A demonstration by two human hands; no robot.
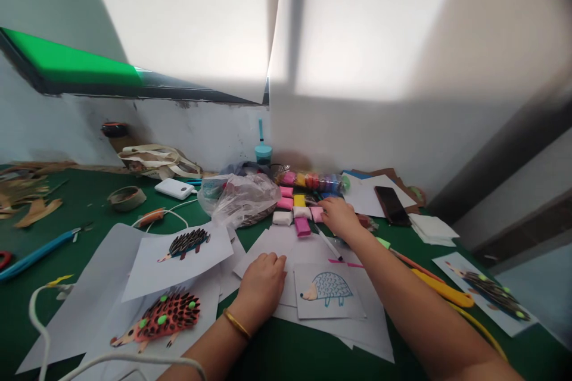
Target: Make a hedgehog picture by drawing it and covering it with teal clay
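Note:
My left hand (263, 280), a gold bangle at its wrist, rests on white paper sheets (277, 244) with its fingers curled and nothing visible in them. Reaching further forward, my right hand (342, 217) has its fingers stretched over small clay packets, close to a light pink packet (317, 214); its fingertips are partly hidden. Around it lie a yellow packet (299, 200), a white packet (282, 218) and a magenta packet (302, 227). Between my arms is a card with a blue-outlined hedgehog drawing (330, 290), its face filled in peach. A marker pen (329, 244) lies behind the card.
Left are a red clay hedgehog with dark spines (167, 318) and another hedgehog picture (187, 244). A clear plastic bag (243, 196) stands behind. On the right are a phone (392, 205), a yellow-handled tool (442, 289) and a hedgehog card (487, 292). A white cable (42, 321) crosses the near left.

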